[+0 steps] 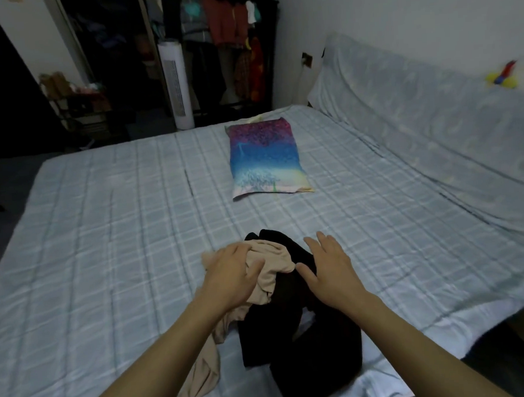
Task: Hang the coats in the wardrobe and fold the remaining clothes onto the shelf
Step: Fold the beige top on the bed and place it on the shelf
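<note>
Clothes (286, 300) are lying in a crumpled heap near the close edge of the bed (105, 237), right under my hands: a beige garment (270, 258) is bunching up on top of a black garment (302, 345). I am judging the folding as barely begun, since neither piece is lying flat and nothing here is looking folded. The shelf is not showing from here, so I cannot tell what is already on it. The heap's long axis is running from the near edge of the bed away toward the pillow (264, 158), while a beige tail is trailing off toward the near left. My left hand (231, 272) is curling over the beige bundle and gripping it, thumb pressing into the cloth. My right hand (328, 264) is spreading wide with straight fingers over the black fabric, holding nothing. Beyond the bed, the wardrobe (224, 33) is already carrying hanging clothes, with a white tower fan (176, 84) standing just beside it.
</note>
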A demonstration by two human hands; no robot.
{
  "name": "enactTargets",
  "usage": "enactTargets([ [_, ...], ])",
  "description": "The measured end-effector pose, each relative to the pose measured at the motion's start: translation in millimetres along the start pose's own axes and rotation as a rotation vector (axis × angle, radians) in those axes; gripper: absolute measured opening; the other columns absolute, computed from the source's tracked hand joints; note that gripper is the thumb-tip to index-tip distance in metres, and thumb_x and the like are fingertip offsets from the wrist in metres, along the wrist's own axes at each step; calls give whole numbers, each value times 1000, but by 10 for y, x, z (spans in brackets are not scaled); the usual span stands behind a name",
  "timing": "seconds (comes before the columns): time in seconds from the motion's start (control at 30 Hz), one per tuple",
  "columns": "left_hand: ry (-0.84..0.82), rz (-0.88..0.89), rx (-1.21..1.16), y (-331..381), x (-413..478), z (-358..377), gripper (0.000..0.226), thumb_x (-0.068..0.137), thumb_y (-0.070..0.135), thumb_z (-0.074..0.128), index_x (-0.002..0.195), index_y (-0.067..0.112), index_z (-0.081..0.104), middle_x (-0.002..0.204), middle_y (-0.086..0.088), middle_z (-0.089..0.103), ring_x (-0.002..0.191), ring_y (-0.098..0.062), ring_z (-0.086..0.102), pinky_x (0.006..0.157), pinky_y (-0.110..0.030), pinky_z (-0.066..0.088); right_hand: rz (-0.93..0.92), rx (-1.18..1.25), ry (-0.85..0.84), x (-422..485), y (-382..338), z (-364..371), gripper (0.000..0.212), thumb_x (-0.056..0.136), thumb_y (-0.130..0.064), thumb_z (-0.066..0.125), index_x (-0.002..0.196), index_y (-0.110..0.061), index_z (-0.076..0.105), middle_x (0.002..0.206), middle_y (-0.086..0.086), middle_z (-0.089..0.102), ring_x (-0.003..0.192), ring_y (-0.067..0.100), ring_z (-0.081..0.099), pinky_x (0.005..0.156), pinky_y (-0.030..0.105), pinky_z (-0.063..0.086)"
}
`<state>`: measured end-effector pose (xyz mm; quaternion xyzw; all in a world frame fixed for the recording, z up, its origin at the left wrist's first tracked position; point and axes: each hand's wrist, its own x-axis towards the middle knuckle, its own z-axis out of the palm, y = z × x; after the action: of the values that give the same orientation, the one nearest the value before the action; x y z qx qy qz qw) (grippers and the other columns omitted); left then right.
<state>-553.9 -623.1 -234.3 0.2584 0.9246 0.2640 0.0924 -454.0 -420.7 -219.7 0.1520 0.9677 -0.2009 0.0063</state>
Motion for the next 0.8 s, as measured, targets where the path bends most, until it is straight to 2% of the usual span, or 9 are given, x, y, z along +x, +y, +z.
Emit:
enactTargets([
  [0.17, 21, -9, 1, -241, 370, 35, 43, 99, 47, 43, 130, 19, 53, 132, 0, 55, 118, -21, 46, 96, -35, 37, -4, 12, -17, 384, -80, 108, 66, 100, -48, 43, 156, -21, 19, 165, 9, 8, 152, 27, 2, 120, 40, 9],
  [0.27, 6, 13, -19, -400, 545, 96, 39, 100, 47, 42, 128, 23, 55, 126, 3, 57, 112, -15, 45, 91, -30, 35, 2, 0, -48, 633, -19, 243, 67, 100, -49, 44, 155, -20, 20, 164, 10, 11, 151, 27, 4, 120, 39, 10],
  [0.33, -16, -1, -18, -526, 708, 140, 41, 99, 52, 39, 126, 26, 55, 123, 6, 57, 110, -13, 45, 87, -28, 34, 12, 17, -80, 838, 38, 346, 67, 100, -49, 43, 156, -21, 19, 164, 10, 10, 151, 27, 4, 120, 40, 11],
  [0.47, -75, -100, 14, -729, 1087, 283, 44, 94, 60, 36, 116, 27, 56, 115, 7, 56, 110, -19, 49, 86, -36, 43, 17, 17, -133, 1280, 220, 561, 68, 100, -48, 45, 156, -21, 18, 164, 9, 9, 151, 26, 3, 120, 39, 9],
  [0.53, -93, -103, 21, -770, 1263, 377, 56, 89, 67, 27, 117, 27, 55, 115, 8, 56, 110, -17, 49, 85, -34, 42, 12, -11, -149, 1524, 330, 672, 67, 100, -48, 45, 155, -20, 18, 164, 10, 9, 151, 27, 3, 120, 39, 9],
  [0.67, -162, -93, 94, -837, 1701, 614, 52, 98, 57, 33, 132, 22, 50, 131, 4, 53, 120, -18, 45, 94, -32, 38, 19, -35, -217, 2000, 526, 890, 65, 101, -45, 44, 155, -20, 18, 164, 10, 8, 151, 29, 2, 120, 41, 10],
  [0.8, -238, -87, 92, -907, 2135, 874, 72, 88, 66, 19, 136, 22, 48, 135, 3, 52, 124, -18, 45, 101, -37, 41, 8, -29, -275, 2384, 692, 1101, 66, 101, -44, 45, 156, -20, 17, 164, 9, 6, 152, 27, 1, 120, 43, 11],
])
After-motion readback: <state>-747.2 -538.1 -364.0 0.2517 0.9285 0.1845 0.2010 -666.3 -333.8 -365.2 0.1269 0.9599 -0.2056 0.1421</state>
